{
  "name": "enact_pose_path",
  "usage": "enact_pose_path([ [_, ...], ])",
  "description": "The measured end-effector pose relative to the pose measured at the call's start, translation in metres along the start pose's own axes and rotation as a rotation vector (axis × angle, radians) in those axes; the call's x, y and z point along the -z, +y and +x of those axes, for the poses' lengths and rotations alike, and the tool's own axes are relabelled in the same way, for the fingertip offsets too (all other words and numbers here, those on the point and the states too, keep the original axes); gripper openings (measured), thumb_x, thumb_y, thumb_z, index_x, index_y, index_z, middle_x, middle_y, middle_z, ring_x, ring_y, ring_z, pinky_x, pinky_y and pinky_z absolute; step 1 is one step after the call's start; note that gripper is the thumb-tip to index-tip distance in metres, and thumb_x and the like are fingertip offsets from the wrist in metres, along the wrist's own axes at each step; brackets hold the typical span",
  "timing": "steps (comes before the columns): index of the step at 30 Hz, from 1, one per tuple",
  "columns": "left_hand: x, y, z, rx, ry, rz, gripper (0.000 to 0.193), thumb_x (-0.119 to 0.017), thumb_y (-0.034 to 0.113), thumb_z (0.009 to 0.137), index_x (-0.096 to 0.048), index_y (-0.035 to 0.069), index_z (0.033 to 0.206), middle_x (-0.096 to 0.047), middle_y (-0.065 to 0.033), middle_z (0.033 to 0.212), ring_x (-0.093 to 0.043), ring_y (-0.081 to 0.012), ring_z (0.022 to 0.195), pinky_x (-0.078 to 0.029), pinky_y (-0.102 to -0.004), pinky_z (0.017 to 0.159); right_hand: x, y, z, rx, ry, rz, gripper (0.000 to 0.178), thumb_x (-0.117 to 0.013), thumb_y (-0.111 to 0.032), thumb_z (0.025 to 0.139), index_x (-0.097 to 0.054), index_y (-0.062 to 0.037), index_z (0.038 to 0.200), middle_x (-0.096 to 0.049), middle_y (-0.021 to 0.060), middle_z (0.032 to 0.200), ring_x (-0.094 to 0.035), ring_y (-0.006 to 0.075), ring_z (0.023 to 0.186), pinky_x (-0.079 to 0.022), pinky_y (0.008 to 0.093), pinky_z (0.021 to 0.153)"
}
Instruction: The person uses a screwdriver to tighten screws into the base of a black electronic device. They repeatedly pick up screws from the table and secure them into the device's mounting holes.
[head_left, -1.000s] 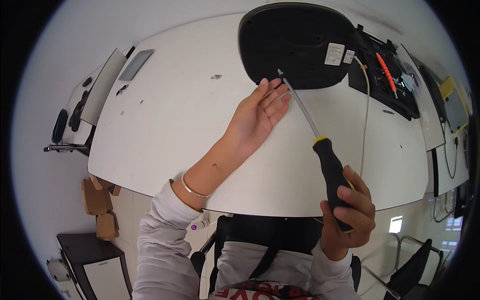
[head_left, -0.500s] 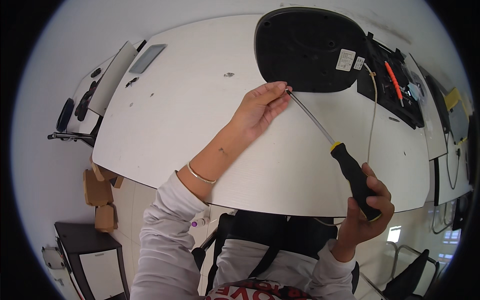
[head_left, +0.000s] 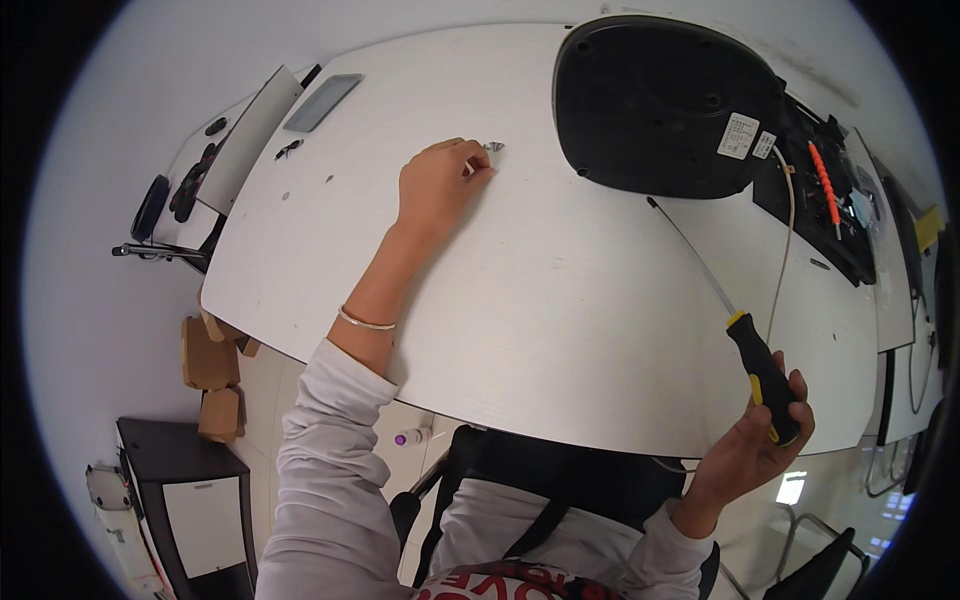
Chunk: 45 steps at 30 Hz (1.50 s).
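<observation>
My right hand [head_left: 752, 450] grips the black and yellow handle of a screwdriver [head_left: 748, 352], whose shaft slants up and left. Its tip hangs just below the near edge of a round-cornered black appliance base [head_left: 640, 110], which lies underside up with white labels and a pale cable [head_left: 788, 230]. At the far middle of the table, my left hand [head_left: 440, 185] is closed in a pinch beside a small pile of metal pieces [head_left: 495, 147], probably screws. Whether anything is between its fingertips is hidden.
A black open tool case [head_left: 850, 250] with an orange-red pen-like tool [head_left: 825, 190] stands to the right. A grey tray [head_left: 324, 103] and a small dark item [head_left: 289, 150] lie far left on the white table [head_left: 540, 330]. Cardboard boxes [head_left: 210, 355] are at floor left.
My left hand has left the appliance's edge and moved left to the small metal pile. The screwdriver's tip has come away from the left fingers, still held in my right hand.
</observation>
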<state>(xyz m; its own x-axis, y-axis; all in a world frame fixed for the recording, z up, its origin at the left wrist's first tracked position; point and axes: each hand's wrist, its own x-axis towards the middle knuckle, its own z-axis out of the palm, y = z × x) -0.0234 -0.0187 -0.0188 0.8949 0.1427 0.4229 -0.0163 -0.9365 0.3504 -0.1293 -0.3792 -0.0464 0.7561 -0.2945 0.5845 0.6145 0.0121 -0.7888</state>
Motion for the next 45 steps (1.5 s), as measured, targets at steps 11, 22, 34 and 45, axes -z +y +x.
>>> enact_pose_path([
  [11,0.000,-0.004,0.004,0.020,-0.044,-0.152,0.017,-0.069,0.008,0.078,-0.065,0.008,0.095,-0.067,-0.0037,0.089,-0.062,-0.0163,0.081,-0.050,-0.0293,0.069,0.000,0.006,-0.008,-0.002,-0.076,-0.064,0.029,-0.064,-0.019,0.087,-0.045,-0.0101,0.108,-0.051,0.0118,0.122,-0.050,0.0408,0.117,-0.038,0.0524,0.103],
  [22,0.019,-0.033,0.009,-0.023,-0.225,-0.296,0.015,-0.070,0.004,0.076,-0.069,0.003,0.092,-0.065,-0.0057,0.091,-0.059,-0.0170,0.083,-0.050,-0.0283,0.075,-0.003,0.003,-0.007,-0.098,0.006,-0.155,0.036,-0.069,-0.027,0.083,-0.043,-0.0130,0.103,-0.051,0.0084,0.115,-0.051,0.0396,0.115,-0.042,0.0526,0.100],
  [34,-0.004,-0.038,0.015,0.123,-0.012,-0.250,0.009,-0.070,0.009,0.077,-0.071,0.005,0.085,-0.065,-0.0077,0.081,-0.057,-0.0138,0.067,-0.048,-0.0262,0.063,-0.001,0.004,-0.006,-0.110,-0.082,-0.112,0.031,-0.065,-0.022,0.086,-0.044,-0.0123,0.107,-0.051,0.0091,0.119,-0.049,0.0398,0.117,-0.038,0.0542,0.102],
  [45,-0.018,-0.040,0.024,0.188,0.022,-0.221,0.013,-0.070,0.017,0.077,-0.073,0.009,0.087,-0.064,-0.0011,0.078,-0.052,-0.0093,0.060,-0.043,-0.0254,0.055,0.001,0.004,-0.004,-0.115,-0.130,-0.105,0.029,-0.063,-0.020,0.087,-0.045,-0.0116,0.109,-0.051,0.0107,0.120,-0.049,0.0373,0.118,-0.035,0.0533,0.105],
])
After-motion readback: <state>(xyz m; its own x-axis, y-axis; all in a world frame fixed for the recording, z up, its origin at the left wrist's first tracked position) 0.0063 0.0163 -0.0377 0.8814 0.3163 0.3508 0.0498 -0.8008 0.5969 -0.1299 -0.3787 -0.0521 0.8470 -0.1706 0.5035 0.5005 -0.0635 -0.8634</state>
